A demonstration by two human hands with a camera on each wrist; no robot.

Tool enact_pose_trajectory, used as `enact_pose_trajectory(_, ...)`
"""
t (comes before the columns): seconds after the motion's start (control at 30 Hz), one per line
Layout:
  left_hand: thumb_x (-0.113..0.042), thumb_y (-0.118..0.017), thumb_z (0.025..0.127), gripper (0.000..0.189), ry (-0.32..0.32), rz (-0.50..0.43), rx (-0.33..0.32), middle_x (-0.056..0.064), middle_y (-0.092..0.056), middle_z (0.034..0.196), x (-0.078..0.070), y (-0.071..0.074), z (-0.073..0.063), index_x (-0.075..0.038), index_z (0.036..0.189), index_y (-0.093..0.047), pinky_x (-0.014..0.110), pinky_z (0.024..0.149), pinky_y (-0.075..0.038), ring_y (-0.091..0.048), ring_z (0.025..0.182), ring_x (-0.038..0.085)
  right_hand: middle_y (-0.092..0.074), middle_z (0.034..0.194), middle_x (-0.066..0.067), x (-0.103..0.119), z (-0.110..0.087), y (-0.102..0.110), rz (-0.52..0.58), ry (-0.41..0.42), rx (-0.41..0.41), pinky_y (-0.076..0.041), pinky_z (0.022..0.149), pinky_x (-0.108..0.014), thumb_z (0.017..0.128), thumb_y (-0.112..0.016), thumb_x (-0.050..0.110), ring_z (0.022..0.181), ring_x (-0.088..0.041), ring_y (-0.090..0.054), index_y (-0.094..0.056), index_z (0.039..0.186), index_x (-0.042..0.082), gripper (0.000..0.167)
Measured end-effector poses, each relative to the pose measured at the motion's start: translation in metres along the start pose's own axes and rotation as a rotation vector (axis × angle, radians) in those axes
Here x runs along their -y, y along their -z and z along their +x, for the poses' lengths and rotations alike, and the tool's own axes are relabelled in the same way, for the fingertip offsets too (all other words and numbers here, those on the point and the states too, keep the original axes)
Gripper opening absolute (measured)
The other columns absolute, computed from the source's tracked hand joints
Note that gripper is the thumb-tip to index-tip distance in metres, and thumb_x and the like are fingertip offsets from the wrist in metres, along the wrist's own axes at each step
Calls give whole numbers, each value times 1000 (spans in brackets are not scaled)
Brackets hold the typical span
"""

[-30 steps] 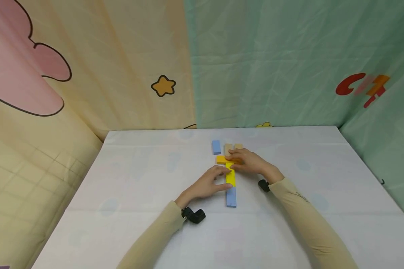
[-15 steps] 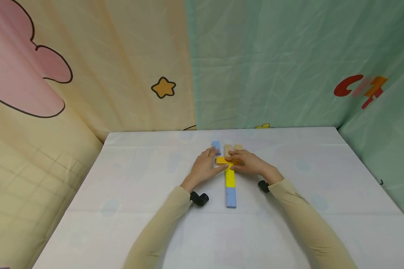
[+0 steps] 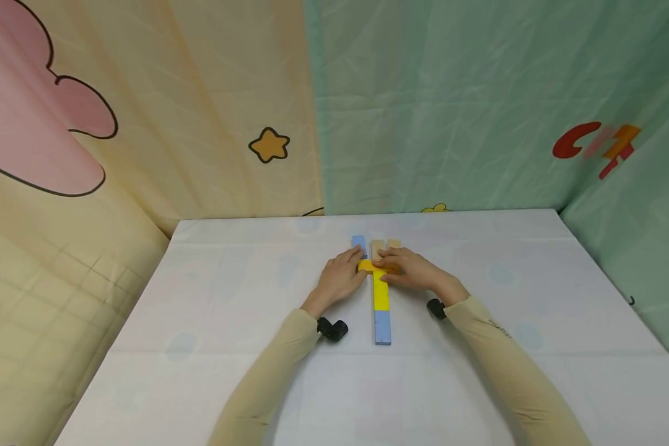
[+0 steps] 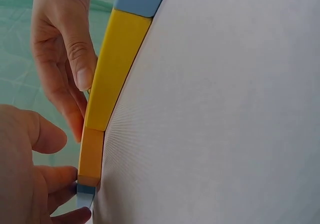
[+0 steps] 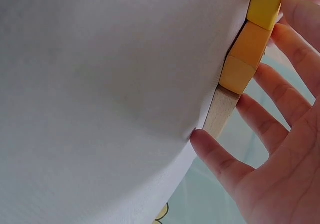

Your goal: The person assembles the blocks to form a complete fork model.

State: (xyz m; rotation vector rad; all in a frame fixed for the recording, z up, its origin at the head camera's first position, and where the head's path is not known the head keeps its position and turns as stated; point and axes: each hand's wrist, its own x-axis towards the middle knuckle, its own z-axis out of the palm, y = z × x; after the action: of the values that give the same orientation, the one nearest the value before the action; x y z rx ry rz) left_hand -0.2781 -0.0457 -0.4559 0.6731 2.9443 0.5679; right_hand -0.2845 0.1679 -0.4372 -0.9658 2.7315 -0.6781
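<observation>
Flat blocks lie on the white-covered table. A near blue block (image 3: 382,328) and a yellow block (image 3: 381,296) form a column that meets an orange crosswise block (image 3: 366,266). Beyond stand a far blue block (image 3: 358,241) and two wooden blocks (image 3: 377,246). My left hand (image 3: 337,279) has its fingers touching the near end of the far blue block, thumb close to the orange one. In the left wrist view that thumb is apart from the blocks. My right hand (image 3: 415,270) rests spread fingertips along the orange, yellow and wooden blocks (image 5: 220,114).
A white cloth covers the table (image 3: 228,371). Behind it hangs a yellow and green curtain (image 3: 435,111) with printed shapes. Each wrist bears a small black camera (image 3: 334,329).
My left hand has moved from over the yellow block up and leftward to the far blue block, its thumb drawing back from the column. The right hand has stayed in place.
</observation>
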Motion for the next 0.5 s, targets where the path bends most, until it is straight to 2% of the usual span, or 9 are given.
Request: enact_pose_trajectory(0.5, -33, -42, 98, 54, -17, 11, 15, 1, -27, 153, 0, -1, -2, -14, 148, -33, 43, 107, -23, -27, 137, 23, -38, 146, -12, 0, 0, 0, -6, -7, 8, -22, 106, -53, 93, -63, 26, 134, -35, -30, -55, 135, 9, 46)
